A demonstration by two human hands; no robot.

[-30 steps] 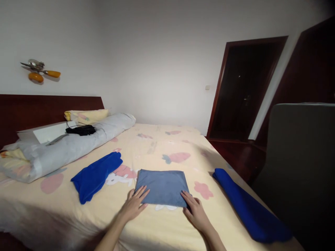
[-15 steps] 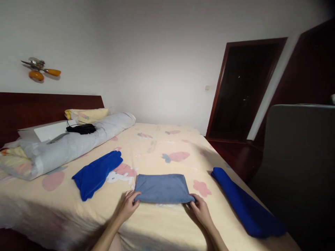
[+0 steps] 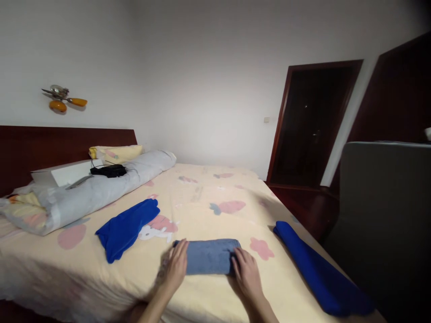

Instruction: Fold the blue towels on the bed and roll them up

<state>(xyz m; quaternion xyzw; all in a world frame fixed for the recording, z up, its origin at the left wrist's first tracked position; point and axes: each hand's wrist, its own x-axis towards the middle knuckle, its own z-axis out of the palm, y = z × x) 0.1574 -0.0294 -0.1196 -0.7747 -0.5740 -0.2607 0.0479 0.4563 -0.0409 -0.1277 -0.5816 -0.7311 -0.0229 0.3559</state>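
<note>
A grey-blue folded towel (image 3: 210,255) lies on the cream patterned bed sheet (image 3: 208,202) near the front edge, now a narrow strip. My left hand (image 3: 175,268) rests flat on its left end with the fingers stretched forward. My right hand (image 3: 247,273) lies flat on its right end, fingers extended too. Both hands press on the cloth and grip nothing.
A bright blue cloth (image 3: 126,228) lies to the left and another blue cloth (image 3: 319,271) at the bed's right edge. A rolled grey quilt (image 3: 90,193) with a black item (image 3: 107,170) and a white box (image 3: 60,172) sits by the headboard. A grey chair (image 3: 384,215) stands on the right.
Both hands took the towel's near edge and folded it forward over itself, so the towel is half as deep. The hands now lie flat on top of it.
</note>
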